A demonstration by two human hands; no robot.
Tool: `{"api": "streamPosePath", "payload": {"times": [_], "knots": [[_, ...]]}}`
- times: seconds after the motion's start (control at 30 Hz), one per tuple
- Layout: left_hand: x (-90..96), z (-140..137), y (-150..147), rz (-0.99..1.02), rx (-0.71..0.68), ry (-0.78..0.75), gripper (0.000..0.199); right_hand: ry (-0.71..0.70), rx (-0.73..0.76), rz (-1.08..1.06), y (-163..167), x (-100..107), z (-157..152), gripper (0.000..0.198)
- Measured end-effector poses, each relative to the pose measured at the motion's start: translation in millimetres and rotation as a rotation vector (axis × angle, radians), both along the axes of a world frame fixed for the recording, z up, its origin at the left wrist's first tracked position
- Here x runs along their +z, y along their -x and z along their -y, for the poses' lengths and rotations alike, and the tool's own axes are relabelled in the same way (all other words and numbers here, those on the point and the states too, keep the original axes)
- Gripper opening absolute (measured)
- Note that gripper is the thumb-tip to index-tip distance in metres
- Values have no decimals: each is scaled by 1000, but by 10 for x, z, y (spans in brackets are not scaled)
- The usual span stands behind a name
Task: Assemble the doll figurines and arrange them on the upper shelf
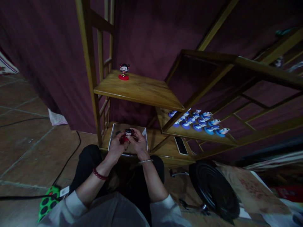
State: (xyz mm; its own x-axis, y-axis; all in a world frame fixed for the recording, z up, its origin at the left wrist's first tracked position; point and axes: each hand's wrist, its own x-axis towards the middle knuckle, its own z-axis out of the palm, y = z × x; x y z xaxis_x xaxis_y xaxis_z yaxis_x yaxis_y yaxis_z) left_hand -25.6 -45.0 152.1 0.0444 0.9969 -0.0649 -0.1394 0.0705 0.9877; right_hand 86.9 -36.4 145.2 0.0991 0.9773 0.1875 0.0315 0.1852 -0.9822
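Observation:
Between my two hands is a small black-haired doll figurine (129, 133) with red parts, held over a shallow white-edged box (144, 145) on the lowest shelf. My left hand (116, 145) is closed around its lower left side, where something red shows. The fingers of my right hand (139, 144) grip its right side. My hands cover much of the figurine's body. A similar figurine (123, 71) stands upright on a red base at the left of the wooden shelf (142, 90) above.
Several blue-and-white figurines (199, 121) stand in rows on a shelf to the right. A phone (181, 145) lies on the lowest shelf. A round black seat (213, 189) is at lower right. A green power strip (49, 201) with cables lies on the tiled floor at left.

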Motion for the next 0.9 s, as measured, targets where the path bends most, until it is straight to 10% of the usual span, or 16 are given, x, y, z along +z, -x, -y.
{"api": "streamPosePath", "payload": {"times": [0.9], "knots": [[86, -141, -28, -145, 17, -197, 47, -11, 9, -26, -63, 322, -92, 31]]}}
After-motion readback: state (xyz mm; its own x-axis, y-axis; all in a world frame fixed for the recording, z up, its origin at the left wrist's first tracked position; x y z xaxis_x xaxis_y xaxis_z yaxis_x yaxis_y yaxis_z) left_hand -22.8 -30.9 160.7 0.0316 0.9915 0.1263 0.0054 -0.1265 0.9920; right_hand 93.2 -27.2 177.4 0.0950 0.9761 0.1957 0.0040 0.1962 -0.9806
